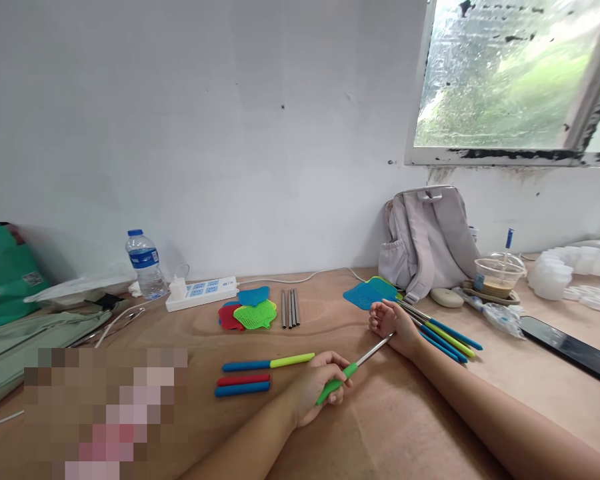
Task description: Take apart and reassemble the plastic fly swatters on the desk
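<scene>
A pale wall (280, 167) rises behind a brown table (370, 433), with a window (500, 80) at the far right. On the table's far right side a grey backpack (433, 233) leans against the wall; at the far left are a green bag (10, 270) and a water bottle (147, 267), with a white power strip (203, 294) right of the bottle. A black phone (575, 350) lies at the right, near a lidded cup (497, 277). In the middle, the left hand (325, 387) has its fingers wrapped around a green handle (337, 383), from which a metal rod (373, 352) slants up and right to the right hand (393, 327). The rod's end meets the base of that palm; its fingers are curled, but I cannot tell whether they grip anything. Fly swatters (430, 327) with blue and yellow-green handles lie beside the right hand, their heads toward the wall. Loose swatter heads (257, 313), red, blue and green, overlap left of centre. Nearer, blue, red and yellow-green handles (243, 381) lie left of the left hand. Four thin metal tubes (291, 310) lie just right of the loose heads.
</scene>
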A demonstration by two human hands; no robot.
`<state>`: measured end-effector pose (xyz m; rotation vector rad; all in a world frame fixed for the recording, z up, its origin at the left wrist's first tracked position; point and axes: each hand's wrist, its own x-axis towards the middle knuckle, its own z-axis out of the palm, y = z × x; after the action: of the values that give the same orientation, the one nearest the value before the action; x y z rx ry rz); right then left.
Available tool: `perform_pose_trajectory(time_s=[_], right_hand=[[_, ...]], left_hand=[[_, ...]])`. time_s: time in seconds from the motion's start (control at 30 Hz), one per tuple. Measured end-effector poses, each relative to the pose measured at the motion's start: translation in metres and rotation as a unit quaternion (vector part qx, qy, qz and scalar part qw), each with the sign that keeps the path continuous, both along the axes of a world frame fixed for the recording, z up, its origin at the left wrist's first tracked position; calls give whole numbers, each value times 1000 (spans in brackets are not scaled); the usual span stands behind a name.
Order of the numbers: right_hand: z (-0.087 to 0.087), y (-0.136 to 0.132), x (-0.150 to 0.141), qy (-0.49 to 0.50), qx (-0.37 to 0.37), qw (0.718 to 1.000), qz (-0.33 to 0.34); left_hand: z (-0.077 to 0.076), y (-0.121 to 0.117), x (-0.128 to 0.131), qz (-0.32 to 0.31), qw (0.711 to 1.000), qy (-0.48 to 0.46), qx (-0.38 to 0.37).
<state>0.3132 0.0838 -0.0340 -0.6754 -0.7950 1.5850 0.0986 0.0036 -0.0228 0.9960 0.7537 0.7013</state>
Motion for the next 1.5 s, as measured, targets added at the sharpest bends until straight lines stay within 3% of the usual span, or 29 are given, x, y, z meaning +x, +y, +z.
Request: perform_pose_trajectory(time_s=[0.33, 0.7, 1.13, 1.23, 1.33, 1.43, 1.5], right_hand=[[4, -10, -4, 5, 2, 994, 111], [6, -20, -21, -59, 1, 986, 158], [0, -25, -30, -130, 33, 981, 140], [3, -30, -32, -191, 68, 973, 113], [8, -32, -26, -357, 159, 914, 107], [12, -31, -14, -525, 274, 799, 108], [14, -30, -8, -588, 326, 736, 76]], left_hand=[[3, 0, -3, -19, 1000, -4, -16], [2, -3, -2, -19, 1000, 14, -7], [2, -4, -1, -19, 999, 30, -6], [1, -2, -2, -23, 999, 28, -6], [0, 1, -5, -31, 999, 21, -7], [-1, 3, -5, -33, 999, 15, -15], [-1, 2, -4, -16, 999, 23, -18]])
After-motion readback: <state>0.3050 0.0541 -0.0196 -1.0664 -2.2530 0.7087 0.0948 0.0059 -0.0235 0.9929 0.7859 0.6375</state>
